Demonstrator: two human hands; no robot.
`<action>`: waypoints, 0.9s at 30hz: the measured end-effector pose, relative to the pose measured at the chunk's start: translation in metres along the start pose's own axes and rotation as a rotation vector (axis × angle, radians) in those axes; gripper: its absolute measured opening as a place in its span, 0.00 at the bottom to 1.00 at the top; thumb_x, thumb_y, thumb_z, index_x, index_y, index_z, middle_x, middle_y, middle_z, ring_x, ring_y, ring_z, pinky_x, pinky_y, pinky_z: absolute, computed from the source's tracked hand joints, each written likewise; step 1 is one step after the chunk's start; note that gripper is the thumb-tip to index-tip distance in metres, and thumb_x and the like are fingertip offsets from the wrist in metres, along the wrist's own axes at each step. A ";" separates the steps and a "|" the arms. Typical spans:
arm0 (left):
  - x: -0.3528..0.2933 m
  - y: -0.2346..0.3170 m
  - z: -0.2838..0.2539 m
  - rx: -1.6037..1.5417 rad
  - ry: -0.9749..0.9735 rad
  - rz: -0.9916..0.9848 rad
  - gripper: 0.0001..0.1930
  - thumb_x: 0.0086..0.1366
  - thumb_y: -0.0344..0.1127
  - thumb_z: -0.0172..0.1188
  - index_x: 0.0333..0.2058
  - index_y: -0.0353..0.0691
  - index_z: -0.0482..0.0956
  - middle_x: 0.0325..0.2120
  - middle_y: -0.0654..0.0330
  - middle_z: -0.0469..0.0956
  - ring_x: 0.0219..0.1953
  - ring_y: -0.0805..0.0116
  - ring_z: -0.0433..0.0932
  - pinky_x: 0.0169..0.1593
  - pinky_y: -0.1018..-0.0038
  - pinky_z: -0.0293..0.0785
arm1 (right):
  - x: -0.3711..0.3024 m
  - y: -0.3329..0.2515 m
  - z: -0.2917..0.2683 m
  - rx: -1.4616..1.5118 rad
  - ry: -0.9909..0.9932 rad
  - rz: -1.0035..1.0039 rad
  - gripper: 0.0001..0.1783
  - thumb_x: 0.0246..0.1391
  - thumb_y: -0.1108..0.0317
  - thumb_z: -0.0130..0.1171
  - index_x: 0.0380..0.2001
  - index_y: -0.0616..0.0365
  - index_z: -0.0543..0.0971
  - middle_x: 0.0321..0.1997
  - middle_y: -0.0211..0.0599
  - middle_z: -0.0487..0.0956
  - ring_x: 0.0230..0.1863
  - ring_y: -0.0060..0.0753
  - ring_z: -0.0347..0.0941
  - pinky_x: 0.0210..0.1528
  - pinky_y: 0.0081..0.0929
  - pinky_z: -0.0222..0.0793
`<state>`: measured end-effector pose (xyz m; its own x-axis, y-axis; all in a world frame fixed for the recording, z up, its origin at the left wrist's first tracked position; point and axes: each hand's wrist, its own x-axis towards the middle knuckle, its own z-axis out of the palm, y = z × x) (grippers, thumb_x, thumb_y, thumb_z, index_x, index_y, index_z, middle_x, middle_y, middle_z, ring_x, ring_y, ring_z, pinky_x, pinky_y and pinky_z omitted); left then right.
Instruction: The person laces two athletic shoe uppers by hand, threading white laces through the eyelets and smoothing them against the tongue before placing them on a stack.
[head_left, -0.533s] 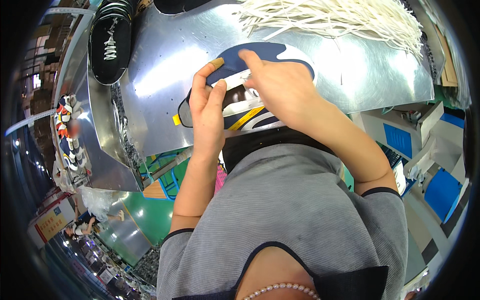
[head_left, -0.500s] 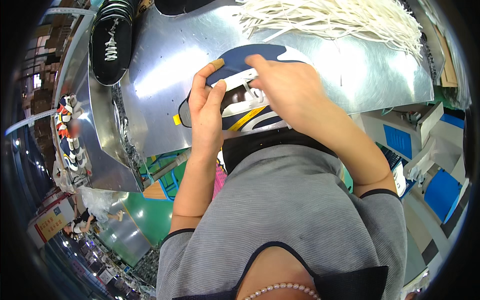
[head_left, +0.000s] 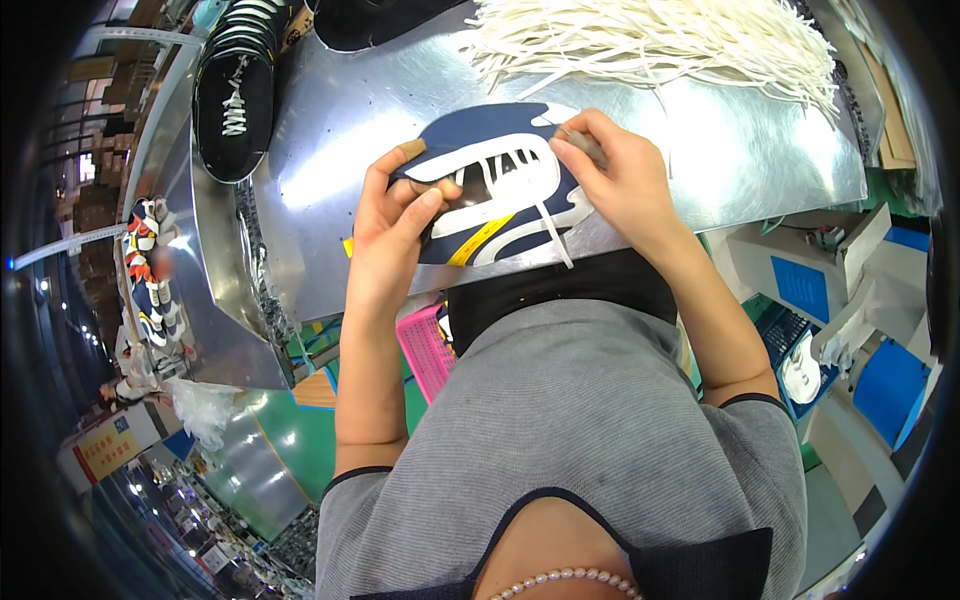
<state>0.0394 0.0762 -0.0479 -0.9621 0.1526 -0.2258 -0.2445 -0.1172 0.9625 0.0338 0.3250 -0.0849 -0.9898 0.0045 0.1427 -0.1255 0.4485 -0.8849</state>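
A navy, white and yellow shoe upper lies on the metal table, its opening facing up. White lace crosses its lacing slots, and one loose end hangs over the near side. My left hand is closed on the upper's left end, thumb and fingers at the opening; a tan cover sits on one fingertip. At the far right edge of the upper, my right hand is pinched. A small dark thing and a thin tip show at those fingers, too small to name.
A heap of white laces covers the table's far right. Black laced shoes stand at the far left. Below the metal table are a pink basket and, at right, a blue crate holding white pieces.
My right hand has moved right, from over the lacing to the upper's far right edge. A loose lace end now shows on the near side. My left hand has shifted slightly left.
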 end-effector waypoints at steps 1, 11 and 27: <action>-0.009 0.010 0.008 0.467 0.046 0.082 0.26 0.68 0.25 0.55 0.63 0.33 0.60 0.42 0.52 0.81 0.46 0.67 0.79 0.54 0.69 0.74 | -0.003 -0.001 -0.004 0.029 -0.030 0.032 0.11 0.55 0.59 0.65 0.33 0.54 0.80 0.19 0.37 0.78 0.20 0.37 0.76 0.24 0.34 0.67; -0.011 -0.018 0.034 1.001 0.182 0.569 0.10 0.56 0.23 0.68 0.35 0.33 0.75 0.30 0.56 0.78 0.33 0.64 0.78 0.39 0.71 0.73 | -0.040 -0.031 0.004 0.012 -0.137 -0.115 0.09 0.49 0.61 0.65 0.27 0.53 0.78 0.21 0.36 0.79 0.23 0.43 0.77 0.24 0.38 0.70; -0.012 -0.010 0.046 0.901 0.160 0.779 0.09 0.55 0.21 0.66 0.32 0.36 0.75 0.28 0.56 0.76 0.30 0.57 0.76 0.35 0.66 0.70 | -0.020 -0.011 0.028 0.540 -0.244 0.313 0.12 0.56 0.64 0.67 0.35 0.63 0.82 0.24 0.24 0.77 0.27 0.12 0.69 0.30 0.15 0.64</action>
<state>0.0585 0.1210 -0.0476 -0.8336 0.2145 0.5090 0.5202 0.6145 0.5931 0.0528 0.2945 -0.0903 -0.9642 -0.1687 -0.2046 0.2160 -0.0518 -0.9750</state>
